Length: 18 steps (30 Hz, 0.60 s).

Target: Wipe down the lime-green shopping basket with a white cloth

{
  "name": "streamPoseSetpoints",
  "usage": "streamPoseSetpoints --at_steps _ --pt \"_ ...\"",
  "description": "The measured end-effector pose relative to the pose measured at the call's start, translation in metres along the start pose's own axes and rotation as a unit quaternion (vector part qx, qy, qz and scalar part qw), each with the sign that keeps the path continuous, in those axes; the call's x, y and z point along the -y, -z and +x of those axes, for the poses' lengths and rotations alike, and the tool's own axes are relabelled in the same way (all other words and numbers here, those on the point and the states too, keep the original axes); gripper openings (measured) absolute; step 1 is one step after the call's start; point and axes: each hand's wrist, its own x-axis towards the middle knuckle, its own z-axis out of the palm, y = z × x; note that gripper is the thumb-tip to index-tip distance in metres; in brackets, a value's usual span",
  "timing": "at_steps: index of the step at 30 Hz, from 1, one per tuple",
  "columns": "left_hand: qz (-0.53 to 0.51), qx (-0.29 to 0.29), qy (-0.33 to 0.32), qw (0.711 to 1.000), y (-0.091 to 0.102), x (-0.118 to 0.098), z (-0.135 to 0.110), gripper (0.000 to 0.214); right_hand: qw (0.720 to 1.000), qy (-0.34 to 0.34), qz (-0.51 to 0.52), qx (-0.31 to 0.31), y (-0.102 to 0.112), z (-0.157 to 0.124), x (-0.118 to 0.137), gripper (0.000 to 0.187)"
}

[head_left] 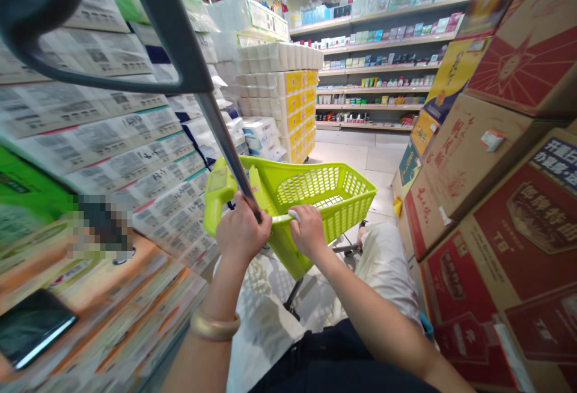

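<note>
My left hand point(243, 231) is closed around a shiny metal pole point(225, 140), which rises to a dark grey plastic loop point(192, 50) at the upper left. The pole's lower end is hidden by this hand, right at the near edge of a lime-green shopping cart point(333, 185). My right hand point(309, 231) grips the cart's near rim, fingers curled over it. Something small and white point(294, 215) shows at those fingers; I cannot make out what it is. Inside, the cart's perforated basket shows no goods.
Stacked white packs point(135, 134) line the left side, with a black phone point(36, 327) lying on orange cartons point(121, 297). Red and brown cartons point(505, 231) wall the right. Yellow-fronted bundles point(300, 110) stand ahead, before stocked shelves point(374, 71). Pale tiled floor point(351, 149) runs between.
</note>
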Motion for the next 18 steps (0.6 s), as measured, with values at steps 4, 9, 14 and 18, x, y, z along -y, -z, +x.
streamPoseSetpoints --at_steps 4,9,14,18 --pt "0.007 0.0 -0.007 1.0 -0.001 0.002 0.0 0.058 0.997 0.062 0.041 0.025 -0.011 0.001 0.033 0.032" --pt "-0.014 0.021 -0.002 1.0 0.0 0.009 0.004 0.058 0.996 0.074 0.033 0.036 -0.009 -0.002 0.018 0.033" --pt "-0.068 0.008 0.0 0.998 -0.003 0.018 0.008 0.059 0.998 -0.007 0.003 -0.056 -0.005 -0.014 -0.036 0.045" --pt "-0.152 -0.192 -0.071 0.967 -0.002 0.02 -0.002 0.071 0.986 -0.024 0.066 -0.154 -0.012 -0.025 -0.048 0.051"
